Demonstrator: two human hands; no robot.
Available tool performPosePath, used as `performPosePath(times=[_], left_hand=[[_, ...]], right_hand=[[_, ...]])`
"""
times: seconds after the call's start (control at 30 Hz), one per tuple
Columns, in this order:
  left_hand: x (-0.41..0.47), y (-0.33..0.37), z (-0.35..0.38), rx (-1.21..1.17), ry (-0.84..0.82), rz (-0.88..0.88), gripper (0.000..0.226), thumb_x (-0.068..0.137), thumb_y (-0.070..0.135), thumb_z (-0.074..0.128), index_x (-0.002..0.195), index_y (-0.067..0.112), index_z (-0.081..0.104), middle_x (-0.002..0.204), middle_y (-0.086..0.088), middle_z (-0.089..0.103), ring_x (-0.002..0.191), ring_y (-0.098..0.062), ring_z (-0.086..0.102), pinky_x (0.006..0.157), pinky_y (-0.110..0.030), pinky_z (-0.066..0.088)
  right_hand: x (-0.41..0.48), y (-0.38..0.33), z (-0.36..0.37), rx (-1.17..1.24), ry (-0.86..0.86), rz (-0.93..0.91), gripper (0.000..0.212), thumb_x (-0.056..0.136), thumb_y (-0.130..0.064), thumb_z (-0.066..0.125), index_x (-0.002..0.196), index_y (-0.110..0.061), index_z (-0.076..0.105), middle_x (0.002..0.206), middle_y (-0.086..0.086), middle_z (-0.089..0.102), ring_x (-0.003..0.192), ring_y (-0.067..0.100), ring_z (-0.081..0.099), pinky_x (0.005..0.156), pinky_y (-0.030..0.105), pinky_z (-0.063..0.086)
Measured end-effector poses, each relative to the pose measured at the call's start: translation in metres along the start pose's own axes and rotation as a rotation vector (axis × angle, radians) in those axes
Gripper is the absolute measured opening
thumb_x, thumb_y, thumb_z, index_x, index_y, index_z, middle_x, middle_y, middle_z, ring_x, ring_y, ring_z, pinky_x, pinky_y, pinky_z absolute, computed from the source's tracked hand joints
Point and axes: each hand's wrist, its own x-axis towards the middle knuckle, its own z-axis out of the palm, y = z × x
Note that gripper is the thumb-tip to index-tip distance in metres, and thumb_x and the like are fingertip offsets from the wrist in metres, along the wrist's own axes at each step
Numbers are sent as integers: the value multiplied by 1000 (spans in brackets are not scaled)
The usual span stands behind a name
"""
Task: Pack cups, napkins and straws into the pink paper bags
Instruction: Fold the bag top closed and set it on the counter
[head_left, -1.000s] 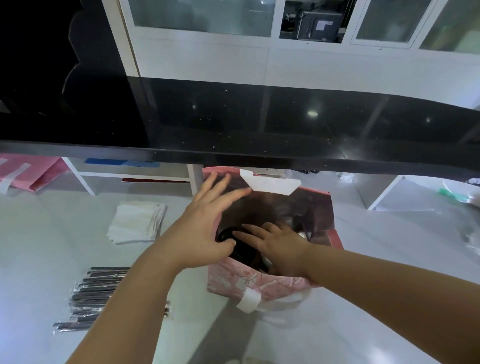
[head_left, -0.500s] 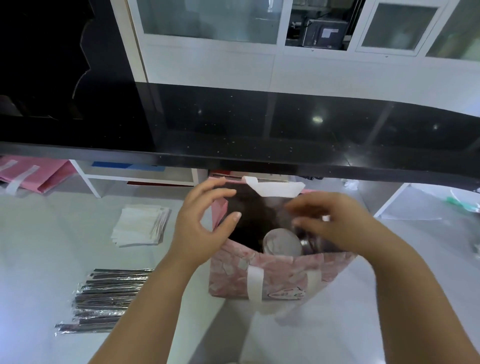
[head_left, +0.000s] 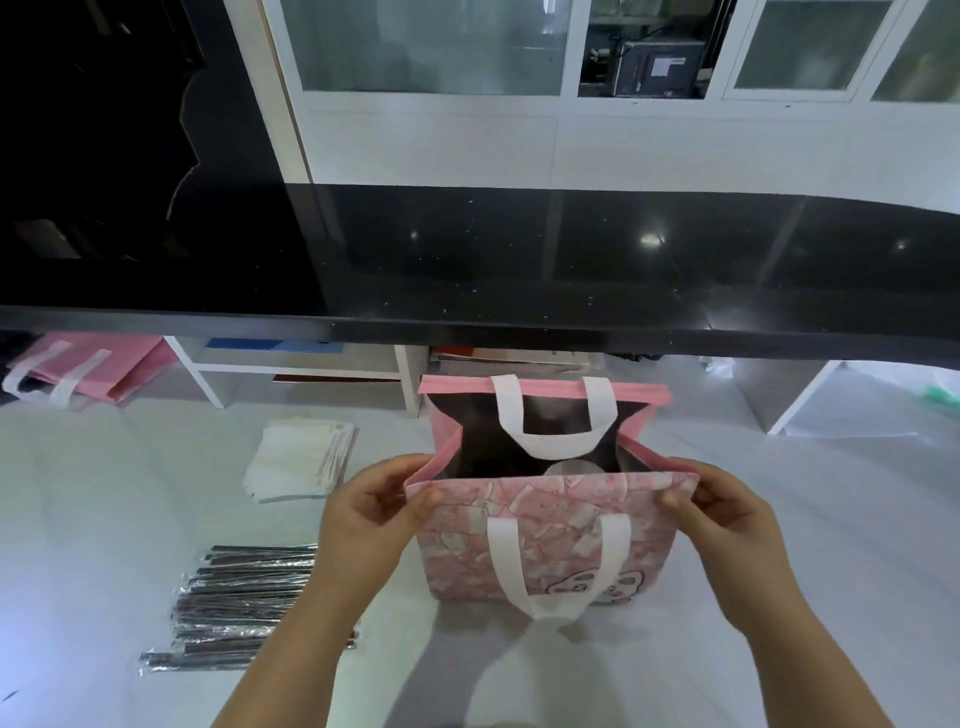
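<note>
Standing upright on the white worktop (head_left: 156, 545): pink paper bag (head_left: 550, 545), mouth open, between both hands. Left hand (head_left: 369, 514) pinches the near rim's left corner; right hand (head_left: 727, 514) pinches its right corner. Wrapped straws (head_left: 244, 597) lie beside the left forearm, napkin stack (head_left: 298, 460) beyond. Cup top (head_left: 571, 467) just visible inside the bag.

The pink paper bag (head_left: 550, 535) stands on the white bench (head_left: 104, 519) before me, a round cup (head_left: 574, 468) inside. My left hand (head_left: 363, 514) pinches its left rim corner, my right hand (head_left: 727, 514) the right. Left of it lie the white napkin stack (head_left: 301, 457), behind, and wrapped black straws (head_left: 244, 597), nearer.
</note>
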Motion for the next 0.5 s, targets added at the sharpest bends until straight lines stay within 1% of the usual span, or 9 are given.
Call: performPosePath(times=[0.07,0.1,0.2,0.23,0.3,0.37,0.4,0.47,0.5], left_hand=[[5,4,5,-18,-15,-51,21,73,25,73,90,36,78,92,7,75,84,-7,70,67,-16,54],[7,4,7,-22,-24,-62,17,74,26,72,88,35,78,88,6,76,81,-7,71,65,-16,54],[15,2,14,-31,-5,-102,13,77,30,70,89,29,73,76,-3,74,75,-15,72,61,-22,56],[18,1,16,-39,10,-124,14,77,32,70,89,27,70,73,-6,73,72,-17,72,59,-24,56],[23,-2,18,-65,15,-151,15,76,36,69,85,24,68,72,-4,73,69,-14,71,55,-21,54],[28,-5,18,-74,13,-155,15,75,40,68,77,25,69,75,1,73,69,-9,69,56,-19,53],[31,-6,19,-58,30,-149,16,73,43,69,75,27,70,78,4,73,72,-8,68,59,-20,54],[38,-9,20,27,87,-134,18,68,49,70,73,31,72,95,17,68,85,0,64,67,-20,55],[42,-9,21,73,102,-127,19,67,51,69,73,33,73,105,27,63,92,7,60,67,-17,54]], right_hand=[[3,3,11,19,42,-2,14,77,-19,70,89,-21,76,85,3,75,77,14,70,64,21,55],[5,5,16,25,67,-5,10,81,-15,69,86,-22,76,82,2,74,74,13,70,62,20,54],[8,14,24,19,159,-5,24,92,-6,60,81,-23,73,77,-3,73,71,9,69,58,20,53],[9,16,26,6,177,0,27,94,-6,57,80,-25,72,78,-4,73,71,9,69,58,20,53],[13,19,26,-28,194,6,29,97,-9,53,82,-29,69,80,-3,73,74,12,69,60,25,55],[19,19,24,-31,197,17,25,98,-14,53,85,-31,65,82,4,72,76,18,69,63,32,57],[21,18,24,-16,192,18,23,97,-15,54,85,-31,64,82,3,72,75,18,69,63,32,57],[27,15,21,-19,187,-7,24,95,-14,57,81,-32,63,85,-7,70,75,9,66,63,26,54],[30,14,19,-40,184,-16,24,94,-14,58,78,-31,64,95,-12,69,78,7,64,65,25,51]])
